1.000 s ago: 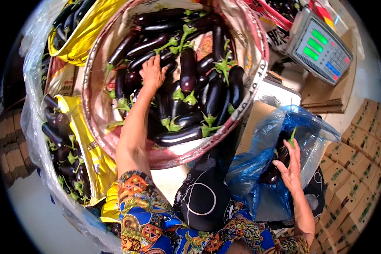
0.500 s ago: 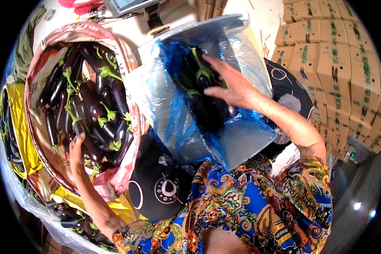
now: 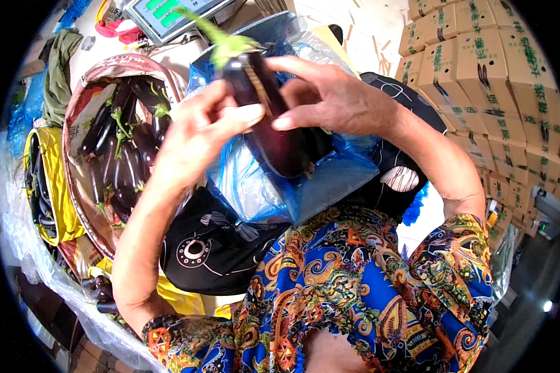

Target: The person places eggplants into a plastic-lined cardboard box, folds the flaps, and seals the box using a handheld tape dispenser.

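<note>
Both of my hands hold a large dark purple eggplant (image 3: 275, 148) up, stem end away from me, with its green stem pointing up and left. My left hand (image 3: 196, 127) pinches its left side near the cap. On the other side, the thumb and fingers of my right hand (image 3: 342, 96) grip it. A pale brown scar runs down its skin. Below it sits a box lined with blue plastic film (image 3: 339, 180), whose contents are mostly hidden. To the left, a round basket (image 3: 123, 63) holds several eggplants (image 3: 129, 166).
A digital scale (image 3: 171, 13) stands at the back left. Cartons (image 3: 488, 87) are stacked high on the right. Beyond the basket, a yellow bag (image 3: 68, 205) holds more eggplants. Dark patterned cloth (image 3: 224, 258) covers my legs beside the box.
My left hand has left the basket and come over the box. My right hand has risen out of the box. The eggplant is now lifted between both hands.
</note>
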Demonstrator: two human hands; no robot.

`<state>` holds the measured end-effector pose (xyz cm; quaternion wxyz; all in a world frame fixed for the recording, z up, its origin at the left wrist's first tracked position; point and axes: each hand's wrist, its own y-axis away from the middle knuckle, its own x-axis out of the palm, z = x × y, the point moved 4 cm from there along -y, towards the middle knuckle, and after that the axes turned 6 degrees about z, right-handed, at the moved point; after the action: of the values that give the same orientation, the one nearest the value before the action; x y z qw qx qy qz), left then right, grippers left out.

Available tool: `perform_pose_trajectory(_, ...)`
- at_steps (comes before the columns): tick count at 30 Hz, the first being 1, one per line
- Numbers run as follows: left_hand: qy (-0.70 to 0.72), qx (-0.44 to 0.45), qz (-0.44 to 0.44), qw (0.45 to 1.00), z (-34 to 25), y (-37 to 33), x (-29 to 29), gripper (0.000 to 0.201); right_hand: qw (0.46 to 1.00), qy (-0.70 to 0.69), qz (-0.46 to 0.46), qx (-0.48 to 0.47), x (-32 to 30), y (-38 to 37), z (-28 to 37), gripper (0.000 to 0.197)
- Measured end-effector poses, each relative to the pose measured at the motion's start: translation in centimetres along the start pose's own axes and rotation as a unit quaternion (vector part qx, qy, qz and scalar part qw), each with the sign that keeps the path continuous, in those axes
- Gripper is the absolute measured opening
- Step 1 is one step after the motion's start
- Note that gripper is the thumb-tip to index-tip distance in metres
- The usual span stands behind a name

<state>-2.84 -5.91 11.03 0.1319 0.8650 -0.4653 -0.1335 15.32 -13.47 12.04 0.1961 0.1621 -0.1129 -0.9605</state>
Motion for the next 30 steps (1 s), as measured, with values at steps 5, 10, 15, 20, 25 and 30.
perform_pose_trajectory(5, 0.084, -0.018, 0.102, 0.991, 4.0, -3.7, 5.6, 0.042, 0.994, 0.081, -0.021, 0.077, 0.3, 3.2, -6.5, 0.077)
perform_pose_trajectory(10, -0.041, -0.086, 0.073, 0.993, 7.8, -5.2, 4.6, 0.049, 0.932, 0.315, -0.062, 0.168, 1.5, 2.5, -11.2, 0.068)
perform_pose_trajectory(15, -0.161, -0.091, 0.075, 0.980, 8.8, -3.8, 1.6, 0.043, 0.920, 0.366, -0.071, 0.123, 2.1, 2.1, -10.3, 0.063)
perform_pose_trajectory(20, -0.257, -0.041, 0.041, 0.965, 8.3, -4.0, -0.1, 0.037, 0.873, 0.469, -0.128, 0.024, 1.4, 0.0, -10.5, 0.045)
perform_pose_trajectory(25, -0.323, 0.020, -0.053, 0.945, 7.3, -3.8, -1.6, 0.028, 0.890, 0.432, -0.147, 0.000, 2.0, 0.8, -11.3, 0.054)
perform_pose_trajectory(30, -0.344, 0.055, -0.244, 0.905, 7.3, -2.8, -5.6, 0.030, 0.886, 0.373, -0.268, -0.060, 0.6, 3.0, -10.6, 0.065)
